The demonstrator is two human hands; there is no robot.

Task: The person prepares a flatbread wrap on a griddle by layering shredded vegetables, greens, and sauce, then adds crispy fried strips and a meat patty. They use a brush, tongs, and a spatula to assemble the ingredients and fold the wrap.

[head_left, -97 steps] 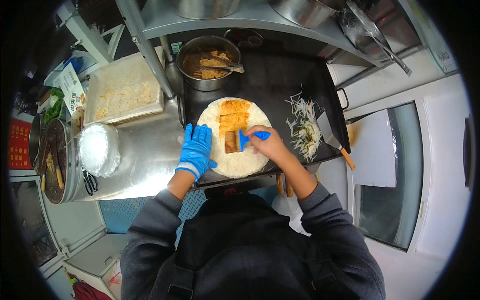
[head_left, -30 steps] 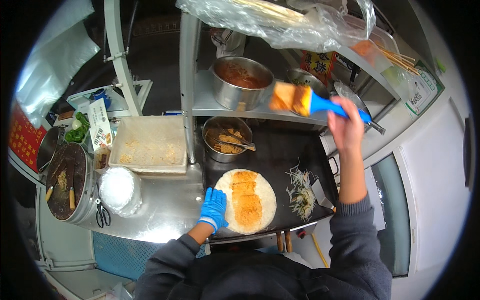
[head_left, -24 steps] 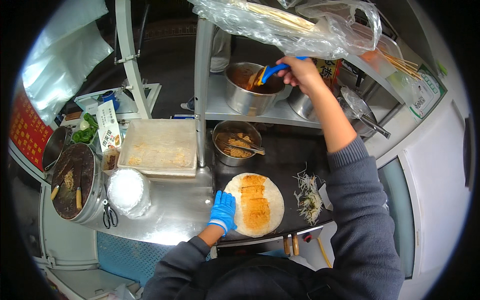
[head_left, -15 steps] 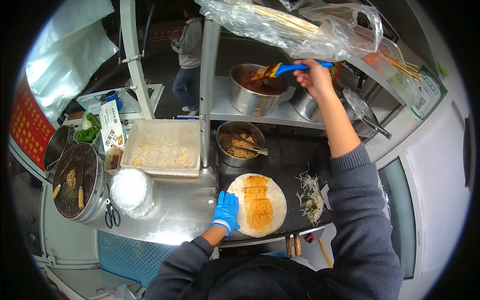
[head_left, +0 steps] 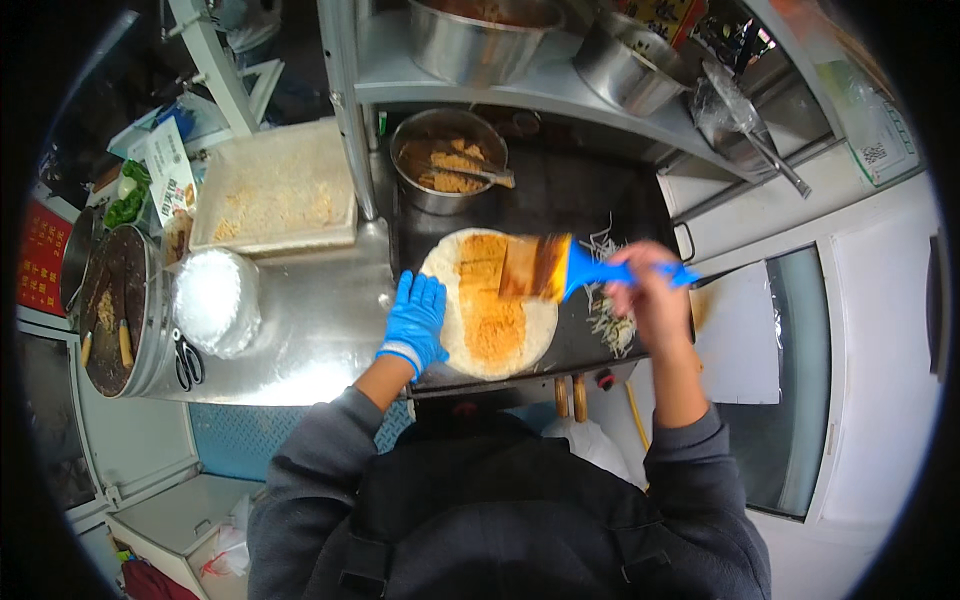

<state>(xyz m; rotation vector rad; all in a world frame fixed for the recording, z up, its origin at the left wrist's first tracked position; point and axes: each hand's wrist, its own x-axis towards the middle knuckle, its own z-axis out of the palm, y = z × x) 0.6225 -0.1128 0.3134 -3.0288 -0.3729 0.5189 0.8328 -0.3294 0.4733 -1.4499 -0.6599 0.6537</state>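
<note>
A round flatbread [head_left: 541, 325] lies on the dark griddle [head_left: 610, 180], its middle covered with orange-brown sauced strips [head_left: 494, 325]. My left hand [head_left: 414, 318], in a blue glove, rests with fingers stretched out on the bread's left edge. Bare and slightly blurred, my right hand [head_left: 652, 297] grips the blue handle of a wide basting brush [head_left: 578, 270]. The brush's sauce-stained bristles hang over the upper right of the strips; whether they touch, I cannot tell. Shredded pale vegetables [head_left: 609, 322] lie on the griddle, partly behind the brush and my right hand.
Behind the bread stands a steel pot [head_left: 440, 195] with food and tongs. A raised shelf [head_left: 540, 85] carries a sauce pot [head_left: 475, 45] and another steel pot [head_left: 632, 68]. Left are a pale tray [head_left: 275, 225], a wrapped white stack [head_left: 215, 302], scissors [head_left: 187, 360] and a chopping block [head_left: 112, 300].
My right hand has brought the brush down from the sauce pot to over the flatbread. My left hand stays on the bread's edge. The whole view has tilted downward.
</note>
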